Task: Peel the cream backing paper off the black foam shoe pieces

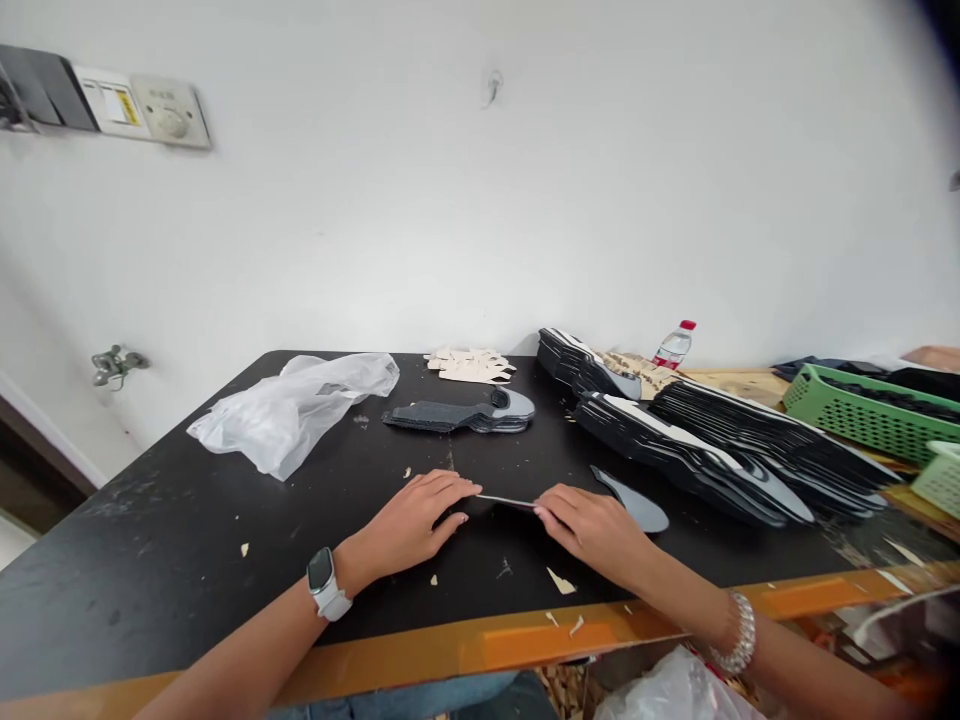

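A thin flat piece (506,501), pale along its upper edge and dark beneath, spans the gap between my hands, seen almost edge-on. My left hand (421,515) pinches its left end with fingers closed. At the other end, my right hand (589,525) grips it between thumb and fingers. Just beyond my right hand lies a loose grey shoe-shaped cutout (637,508) with a dark pointed end. Behind the hands rests a small stack of dark and grey cut pieces (461,412). What the fingers cover of the held piece is hidden.
Long fanned stacks of black-and-grey cut pieces (690,460) fill the right side, near a red-capped bottle (673,345) and a green basket (862,415). A crumpled plastic bag (277,415) lies left. Cream scraps (471,365) sit by the wall. Orange tape (420,655) lines the table's front edge.
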Demonstrator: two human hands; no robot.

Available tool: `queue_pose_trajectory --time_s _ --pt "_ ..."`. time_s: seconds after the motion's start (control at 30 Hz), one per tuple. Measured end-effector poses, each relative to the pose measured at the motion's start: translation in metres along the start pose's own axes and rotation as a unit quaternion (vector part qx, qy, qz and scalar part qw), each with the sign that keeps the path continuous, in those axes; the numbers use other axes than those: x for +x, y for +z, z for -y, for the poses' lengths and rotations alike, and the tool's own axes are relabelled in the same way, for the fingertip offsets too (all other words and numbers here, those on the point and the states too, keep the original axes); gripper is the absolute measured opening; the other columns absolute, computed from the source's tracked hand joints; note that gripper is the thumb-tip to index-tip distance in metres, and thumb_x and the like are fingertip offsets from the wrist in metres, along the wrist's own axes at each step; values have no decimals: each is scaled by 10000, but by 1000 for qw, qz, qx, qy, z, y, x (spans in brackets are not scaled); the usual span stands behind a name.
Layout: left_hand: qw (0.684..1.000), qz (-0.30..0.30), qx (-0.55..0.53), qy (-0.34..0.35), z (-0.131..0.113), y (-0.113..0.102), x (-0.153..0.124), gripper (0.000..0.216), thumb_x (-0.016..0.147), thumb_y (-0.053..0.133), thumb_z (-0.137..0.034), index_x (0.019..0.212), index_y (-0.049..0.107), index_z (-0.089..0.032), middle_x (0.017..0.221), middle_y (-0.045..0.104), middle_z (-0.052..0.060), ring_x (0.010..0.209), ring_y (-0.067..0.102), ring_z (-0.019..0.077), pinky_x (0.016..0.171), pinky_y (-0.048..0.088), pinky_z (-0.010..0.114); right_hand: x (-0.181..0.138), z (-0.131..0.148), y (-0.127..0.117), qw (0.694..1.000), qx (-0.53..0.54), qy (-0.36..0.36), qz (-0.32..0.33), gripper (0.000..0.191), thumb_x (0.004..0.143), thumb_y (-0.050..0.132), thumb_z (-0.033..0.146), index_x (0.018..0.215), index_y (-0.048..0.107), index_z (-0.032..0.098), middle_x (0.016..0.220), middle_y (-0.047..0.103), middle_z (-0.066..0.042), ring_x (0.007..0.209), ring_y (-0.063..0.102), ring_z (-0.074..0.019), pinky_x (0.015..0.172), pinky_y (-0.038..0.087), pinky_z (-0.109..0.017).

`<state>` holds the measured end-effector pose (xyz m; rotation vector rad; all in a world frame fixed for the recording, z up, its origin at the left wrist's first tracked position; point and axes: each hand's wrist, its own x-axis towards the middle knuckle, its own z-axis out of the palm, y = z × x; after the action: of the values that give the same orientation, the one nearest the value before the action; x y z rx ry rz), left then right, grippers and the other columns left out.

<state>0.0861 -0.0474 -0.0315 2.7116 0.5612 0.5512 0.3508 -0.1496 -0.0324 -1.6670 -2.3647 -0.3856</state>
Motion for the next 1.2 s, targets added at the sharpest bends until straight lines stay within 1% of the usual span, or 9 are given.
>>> queue_pose_trajectory --time_s 0.17,0.27,0.33,0.4,0.67,0.83,0.97,1.07,1.2 --pt "998 -53 4 -26 -5 -4 -1 438 968 413 -273 1400 341 -286 1371 505 46 1243 496 212 1072 384 423 7 -56 -45 986 6 155 -67 391 997 267 382 959 608 196 758 703 -38 596 640 -164 591 431 -273" --pt "997 -68 2 -28 -8 -5 -1 424 971 402 -273 1392 349 -283 1366 510 45 1247 493 211 1068 391 412 11 -95 -83 954 -152 216 -145 434 977 296 436 1066 634 178 827 726 -91 653 652 -213 558 374 -294" --pt "997 -69 0 -22 -9 -5 -1 407 971 403 -275 1377 373 -283 1354 521 40 1243 496 207 1070 392 402 9 -116 -99 918 -275 244 -151 470 952 342 505 1154 626 189 870 732 -108 684 651 -259 533 312 -310" --pt "998 -64 -2 -14 -9 -5 -1 375 969 404 -273 1344 416 -282 1337 535 33 1228 505 202 1071 392 397 4 -134 -104 904 -336 229 -130 465 963 338 476 1251 582 205 978 729 -105 711 648 -265 527 279 -314" --pt "998 -55 7 -29 -2 -1 -1 328 969 402 -289 1288 476 -293 1359 497 39 1235 488 216 1046 410 451 -26 -163 -51 916 -356 176 -54 468 911 359 161 1345 516 239 1020 716 -79 667 629 -228 478 286 -315" --pt "998 -56 12 -26 -3 -2 -1 311 964 410 -279 1261 501 -281 1348 507 52 1224 499 218 1045 414 451 -14 -147 -72 911 -356 194 -76 509 873 349 131 1354 490 218 1274 615 -83 758 640 -261 502 380 -349" --pt "998 -64 15 -18 -2 0 -1 298 960 414 -269 1235 529 -267 1337 514 66 1209 513 223 1038 421 448 -8 -143 -80 922 -339 163 -92 516 863 330 103 1346 493 179 1349 544 -124 1034 575 -320 774 463 -421" --pt "998 -61 19 -22 -2 0 -1 292 958 419 -274 1222 542 -264 1335 514 72 1206 515 235 1027 426 467 -12 -150 -55 943 -285 152 -82 493 877 327 117 1317 532 205 1318 567 -126 1078 553 -330 826 470 -453" --pt "999 -43 20 -25 -5 -5 -1 291 954 429 -273 1221 545 -263 1339 514 69 1207 518 236 1021 435 466 -22 -163 -16 955 -194 208 -78 453 927 323 243 1334 521 220 1241 616 -129 1017 602 -307 775 518 -442"
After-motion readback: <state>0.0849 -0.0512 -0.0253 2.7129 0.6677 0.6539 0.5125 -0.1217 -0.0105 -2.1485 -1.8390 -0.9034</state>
